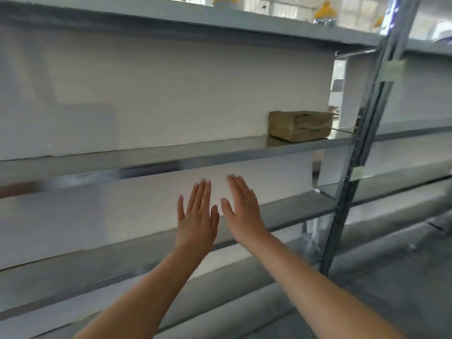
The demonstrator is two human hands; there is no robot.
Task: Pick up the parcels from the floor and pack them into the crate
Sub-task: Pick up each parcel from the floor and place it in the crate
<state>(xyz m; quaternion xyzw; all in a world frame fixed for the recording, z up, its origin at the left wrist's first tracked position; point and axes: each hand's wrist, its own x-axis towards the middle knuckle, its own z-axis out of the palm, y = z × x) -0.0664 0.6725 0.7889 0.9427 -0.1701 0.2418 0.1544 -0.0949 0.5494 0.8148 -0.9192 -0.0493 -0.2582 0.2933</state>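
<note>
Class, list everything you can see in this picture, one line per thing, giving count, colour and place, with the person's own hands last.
parcel: one, brown, on the middle shelf, right end, near the post
shelves: several tiers, grey metal, across the view
back panels: white, behind the shelves
post: one, grey metal, upright at the right
labels: two, pale green, on the post
top-shelf objects: three, yellow, too blurred to identify
floor: grey, lower right
left hand: one, flat, empty, centre
right hand: one, flat, empty, beside the left
</note>
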